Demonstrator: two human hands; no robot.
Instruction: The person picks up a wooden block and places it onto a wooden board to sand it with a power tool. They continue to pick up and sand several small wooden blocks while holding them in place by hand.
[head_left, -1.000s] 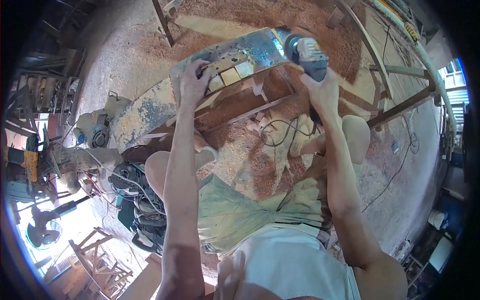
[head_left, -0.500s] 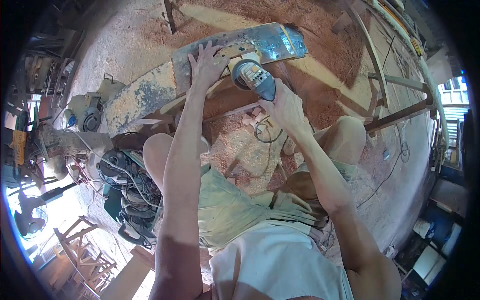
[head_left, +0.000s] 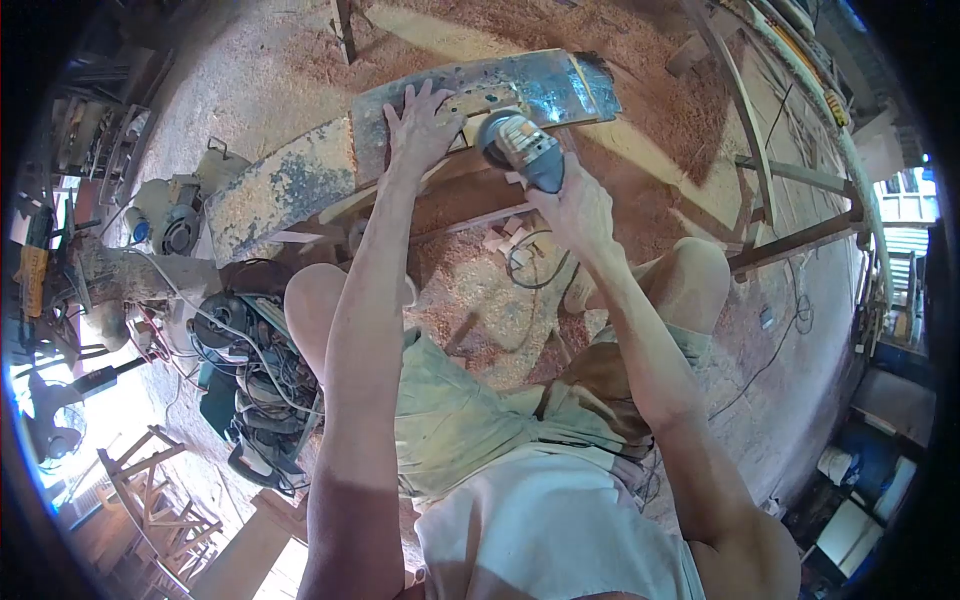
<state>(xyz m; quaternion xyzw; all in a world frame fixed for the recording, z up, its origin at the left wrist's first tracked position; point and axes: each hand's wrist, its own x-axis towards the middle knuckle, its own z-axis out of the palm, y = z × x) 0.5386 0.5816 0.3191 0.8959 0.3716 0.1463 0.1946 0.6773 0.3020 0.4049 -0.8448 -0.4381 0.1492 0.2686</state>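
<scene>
A blue-grey angle grinder is in my right hand, whose fingers wrap round its rear body. Its round head lies over the near edge of a small wooden piece on a long curved board with worn, patchy paint. My left hand rests on the board with its fingers spread, just left of the grinder, its thumb side beside the small piece. Whether the disc touches the wood cannot be made out.
Wood scraps and a looped cable lie on the dusty floor between my knees. Power tools with tangled cords are at the left. A wooden frame stands at the right, stools at the lower left.
The grinder and my right hand have shifted slightly right. My left hand and the board also appear a little farther right in the view.
</scene>
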